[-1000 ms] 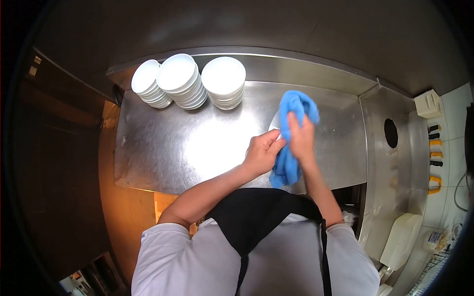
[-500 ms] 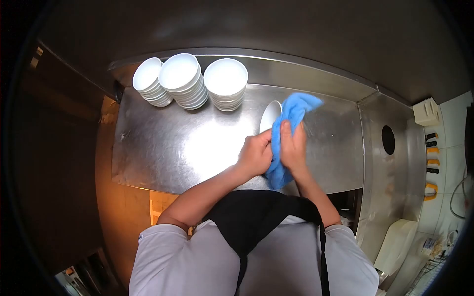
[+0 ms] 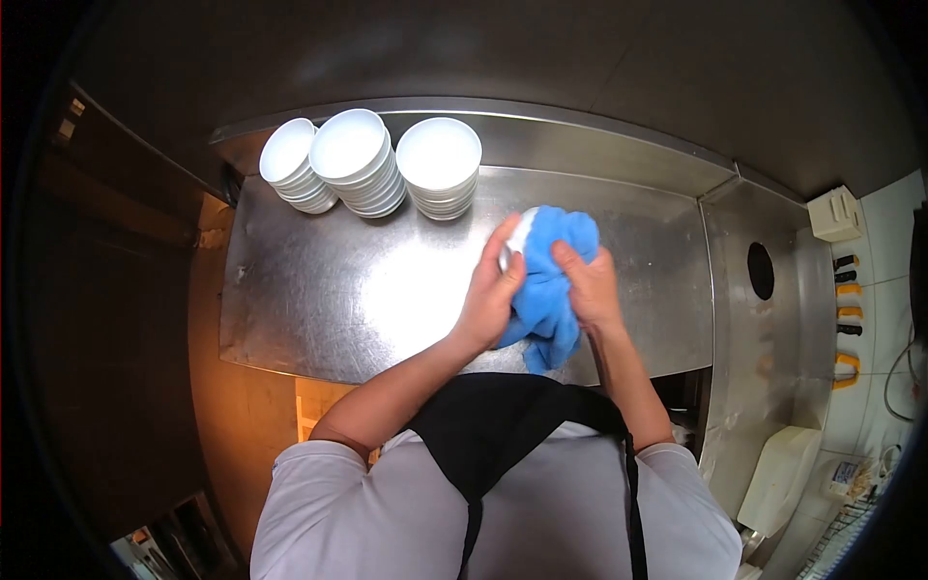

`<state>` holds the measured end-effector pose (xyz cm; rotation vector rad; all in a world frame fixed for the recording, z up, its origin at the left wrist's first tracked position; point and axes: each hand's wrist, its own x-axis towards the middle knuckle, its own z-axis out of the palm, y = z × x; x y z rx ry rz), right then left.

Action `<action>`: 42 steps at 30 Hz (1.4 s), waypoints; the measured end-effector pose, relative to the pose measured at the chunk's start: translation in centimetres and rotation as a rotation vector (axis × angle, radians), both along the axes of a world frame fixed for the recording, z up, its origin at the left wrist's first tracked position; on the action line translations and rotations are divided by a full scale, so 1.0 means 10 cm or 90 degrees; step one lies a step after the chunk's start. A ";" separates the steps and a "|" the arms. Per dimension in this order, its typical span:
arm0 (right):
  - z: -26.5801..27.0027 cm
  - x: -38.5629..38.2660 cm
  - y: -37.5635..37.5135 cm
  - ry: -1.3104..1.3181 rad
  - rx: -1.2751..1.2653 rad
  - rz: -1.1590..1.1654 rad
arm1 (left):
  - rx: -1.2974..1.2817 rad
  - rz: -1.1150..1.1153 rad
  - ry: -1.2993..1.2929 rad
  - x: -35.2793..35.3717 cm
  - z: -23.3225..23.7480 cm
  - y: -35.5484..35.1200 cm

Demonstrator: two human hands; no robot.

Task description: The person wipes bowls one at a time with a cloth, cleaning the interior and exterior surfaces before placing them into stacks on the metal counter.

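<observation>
My left hand (image 3: 493,285) grips a white bowl (image 3: 520,230) by its rim above the steel counter (image 3: 338,280). Only a sliver of the bowl shows; a blue cloth (image 3: 549,275) covers the remainder. My right hand (image 3: 588,285) presses that cloth against the bowl from the right. The cloth's loose end hangs down toward my black apron.
Three stacks of white bowls (image 3: 367,159) stand in a row at the back left of the counter. To the right is a steel side panel with a round hole (image 3: 761,272). Coloured knife handles (image 3: 848,319) line the far right wall. The counter's front edge is just below my hands.
The cloth has gone from flared out behind the bowl to bunched over it. My left hand has shifted up along the rim, and the bowl is now nearly hidden.
</observation>
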<state>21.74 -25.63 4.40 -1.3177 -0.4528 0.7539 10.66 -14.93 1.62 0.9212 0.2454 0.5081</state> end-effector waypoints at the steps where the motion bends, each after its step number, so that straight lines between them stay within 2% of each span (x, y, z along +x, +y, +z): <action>1: 0.06 -0.10 0.00 -0.069 -0.103 0.021 | 0.110 0.036 0.010 0.01 0.06 -0.07; 4: 0.02 -0.26 -0.01 -0.127 -0.069 0.132 | -0.099 -0.059 -0.023 -0.12 0.29 0.02; 5: 0.06 -0.23 -0.04 -0.483 -0.142 0.264 | -0.177 -0.063 -0.017 -0.12 0.23 0.09; 8: -0.10 -0.18 0.00 -0.708 -0.023 0.310 | -0.341 -0.109 -0.063 -0.17 0.18 0.28; 9: -0.08 -0.18 -0.01 -0.713 0.020 0.295 | -0.343 -0.103 -0.058 -0.19 0.17 0.29; 12: 0.04 -0.16 -0.18 -0.455 -0.036 0.324 | -0.352 -0.143 -0.044 -0.25 0.11 0.32; 13: 0.07 -0.15 -0.27 -0.341 -0.025 0.275 | -0.445 -0.197 -0.062 -0.26 0.10 0.36; 15: 0.13 -0.11 -0.23 -0.306 0.005 0.046 | -0.497 -0.224 -0.096 -0.31 0.13 0.44; 17: 0.16 0.12 -0.17 -0.275 -0.097 -0.159 | -0.522 -0.252 -0.124 -0.37 0.16 0.50; 20: 0.27 0.20 0.05 -0.439 0.072 -0.348 | -0.526 -0.263 -0.080 -0.36 0.19 0.50; 23: 0.00 0.06 0.07 -0.572 0.080 -0.155 | -0.542 -0.270 -0.039 -0.34 0.14 0.46; 25: 0.12 -0.13 0.08 -0.809 -0.072 0.065 | -0.546 -0.273 -0.020 -0.29 0.09 0.46; 26: 0.04 -0.14 0.08 -0.757 -0.074 0.255 | -0.522 -0.300 -0.004 -0.29 0.03 0.50; 28: 0.15 -0.23 0.09 -0.881 -0.147 0.420 | -0.438 -0.295 0.056 -0.29 0.08 0.50; 31: 0.04 -0.17 0.10 -0.914 -0.233 0.453 | -0.352 -0.256 0.128 -0.33 0.12 0.53; 34: -0.12 -0.40 0.17 -0.899 -0.296 0.369 | -0.245 -0.054 0.131 -0.29 0.13 0.45; 35: -0.09 -0.53 0.17 -0.785 -0.307 0.361 | -0.159 -0.040 0.120 -0.29 0.11 0.43; 38: -0.08 -0.64 0.17 -0.639 -0.227 0.379 | -0.082 -0.034 0.145 -0.37 -0.07 0.44; 39: -0.05 -0.62 0.19 -0.649 -0.223 0.399 | -0.060 -0.037 0.142 -0.37 -0.15 0.46; 42: -0.21 -0.44 0.24 -0.034 -0.185 0.337 | -0.296 -0.122 0.135 -0.38 -0.24 0.45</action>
